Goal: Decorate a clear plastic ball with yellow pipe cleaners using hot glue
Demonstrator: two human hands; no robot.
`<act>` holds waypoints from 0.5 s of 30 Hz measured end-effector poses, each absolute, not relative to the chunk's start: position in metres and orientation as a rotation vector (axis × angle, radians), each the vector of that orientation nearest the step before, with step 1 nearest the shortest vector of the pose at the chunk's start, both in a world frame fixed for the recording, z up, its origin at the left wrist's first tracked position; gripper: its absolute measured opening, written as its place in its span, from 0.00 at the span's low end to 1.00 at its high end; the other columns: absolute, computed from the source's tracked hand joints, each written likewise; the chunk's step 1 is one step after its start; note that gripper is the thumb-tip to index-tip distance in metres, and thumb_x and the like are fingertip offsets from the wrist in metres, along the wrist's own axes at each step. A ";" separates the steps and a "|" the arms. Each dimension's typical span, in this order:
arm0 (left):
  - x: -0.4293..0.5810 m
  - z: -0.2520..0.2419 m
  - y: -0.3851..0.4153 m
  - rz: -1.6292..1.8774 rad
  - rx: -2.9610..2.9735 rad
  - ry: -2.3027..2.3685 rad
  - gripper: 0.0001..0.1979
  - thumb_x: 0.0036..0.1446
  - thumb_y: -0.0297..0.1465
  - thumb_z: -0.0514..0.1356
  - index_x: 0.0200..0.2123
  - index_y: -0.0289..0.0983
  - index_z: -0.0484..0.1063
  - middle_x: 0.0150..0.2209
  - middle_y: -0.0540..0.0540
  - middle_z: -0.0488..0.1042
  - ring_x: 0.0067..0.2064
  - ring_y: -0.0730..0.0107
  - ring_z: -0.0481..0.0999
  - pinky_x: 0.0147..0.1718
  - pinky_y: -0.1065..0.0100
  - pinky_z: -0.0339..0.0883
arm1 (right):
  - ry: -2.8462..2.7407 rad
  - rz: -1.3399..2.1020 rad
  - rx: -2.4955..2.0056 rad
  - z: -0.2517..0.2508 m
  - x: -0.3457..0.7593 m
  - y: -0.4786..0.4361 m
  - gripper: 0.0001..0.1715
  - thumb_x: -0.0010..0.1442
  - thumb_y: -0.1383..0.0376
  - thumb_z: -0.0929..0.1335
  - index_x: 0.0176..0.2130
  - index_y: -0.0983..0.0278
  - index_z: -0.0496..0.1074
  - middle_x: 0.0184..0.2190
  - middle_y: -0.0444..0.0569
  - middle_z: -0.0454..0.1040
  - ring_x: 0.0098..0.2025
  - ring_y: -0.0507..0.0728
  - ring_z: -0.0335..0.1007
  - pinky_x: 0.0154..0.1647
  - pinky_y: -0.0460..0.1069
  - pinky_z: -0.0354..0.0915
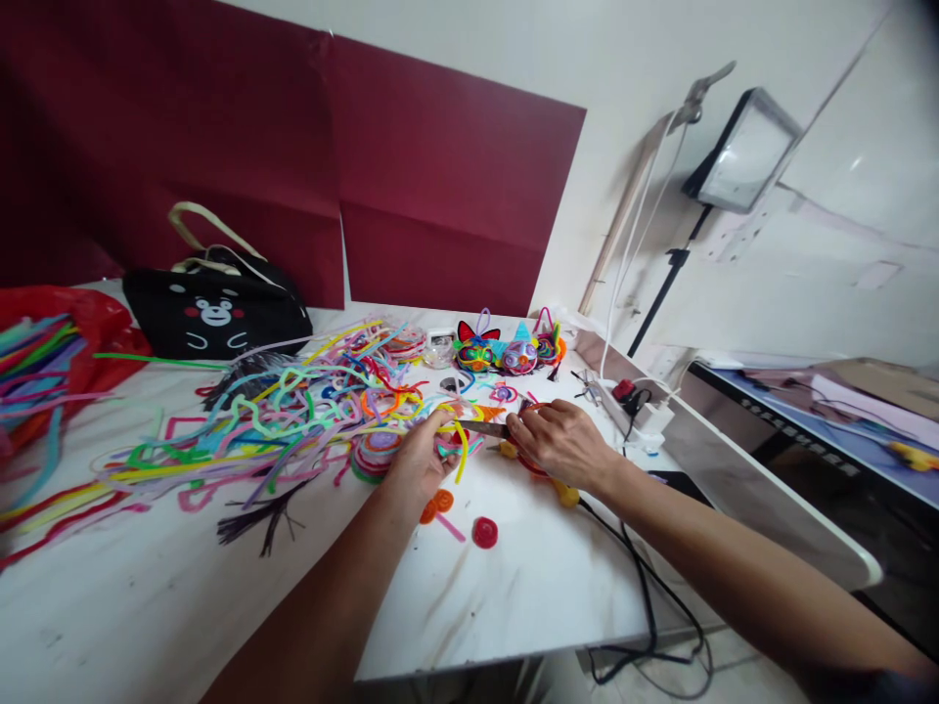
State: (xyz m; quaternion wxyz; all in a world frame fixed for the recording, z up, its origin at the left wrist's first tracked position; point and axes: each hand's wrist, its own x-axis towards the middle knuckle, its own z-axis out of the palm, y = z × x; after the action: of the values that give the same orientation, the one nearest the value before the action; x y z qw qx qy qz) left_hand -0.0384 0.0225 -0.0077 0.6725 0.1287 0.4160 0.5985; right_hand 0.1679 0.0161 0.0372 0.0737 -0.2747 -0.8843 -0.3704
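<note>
My left hand [424,452] is closed in a pinch on a yellow pipe cleaner [462,455], whose loose end hangs down over the table. My right hand [556,438] is wrapped round a pair of scissors [484,428]. The blades point left and reach the yellow pipe cleaner beside my left fingertips; whether they are apart I cannot tell. Below the hands lie a red coil [485,532], orange coils [442,501] and a short pink piece [450,528]. A yellow-ended tool with a black cord [564,494] lies partly hidden under my right forearm.
Loose pipe cleaners [293,411] cover the table's left side. A red bag [103,328] and a black bag [212,313] stand behind them. Finished colourful ornaments [519,355] sit at the back. A power strip [638,416] and a lamp [752,152] are at the right.
</note>
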 end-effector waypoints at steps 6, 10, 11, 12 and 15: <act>-0.036 -0.004 0.021 1.350 0.252 1.005 0.15 0.40 0.26 0.71 0.27 0.37 0.67 0.20 0.55 0.69 0.19 0.78 0.66 0.19 0.75 0.57 | -2.762 -1.119 -0.828 0.038 0.164 0.018 0.12 0.71 0.72 0.59 0.39 0.68 0.69 0.26 0.50 0.73 0.25 0.55 0.66 0.30 0.53 0.45; -0.034 -0.002 0.020 1.341 0.252 1.043 0.15 0.40 0.27 0.71 0.27 0.37 0.66 0.20 0.55 0.69 0.18 0.79 0.65 0.18 0.75 0.54 | -2.822 -1.136 -0.819 0.038 0.164 0.022 0.13 0.70 0.75 0.58 0.39 0.69 0.69 0.25 0.50 0.73 0.24 0.55 0.66 0.28 0.53 0.43; -0.034 -0.001 0.020 1.341 0.253 1.052 0.15 0.40 0.28 0.71 0.27 0.37 0.66 0.20 0.54 0.69 0.18 0.79 0.64 0.17 0.76 0.53 | -2.834 -1.140 -0.813 0.038 0.164 0.022 0.13 0.69 0.75 0.57 0.39 0.69 0.69 0.25 0.50 0.73 0.24 0.55 0.66 0.28 0.53 0.43; -0.034 -0.001 0.019 1.340 0.253 1.060 0.15 0.41 0.28 0.71 0.27 0.37 0.66 0.20 0.54 0.69 0.18 0.79 0.64 0.17 0.76 0.52 | -2.841 -1.146 -0.811 0.038 0.164 0.023 0.14 0.69 0.76 0.57 0.39 0.69 0.69 0.25 0.49 0.72 0.24 0.55 0.66 0.27 0.53 0.42; -0.033 0.000 0.018 1.336 0.257 1.070 0.15 0.40 0.27 0.71 0.27 0.37 0.66 0.19 0.55 0.67 0.18 0.79 0.64 0.18 0.75 0.54 | -2.841 -1.148 -0.803 0.037 0.165 0.025 0.13 0.70 0.75 0.57 0.38 0.68 0.68 0.25 0.49 0.72 0.23 0.55 0.67 0.27 0.53 0.43</act>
State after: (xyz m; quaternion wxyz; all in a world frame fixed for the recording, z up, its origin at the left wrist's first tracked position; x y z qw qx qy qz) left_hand -0.0330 0.0182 0.0004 0.6482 0.1129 0.4707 0.5878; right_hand 0.1650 0.0247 0.0371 -0.0130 -0.2536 -0.8968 -0.3623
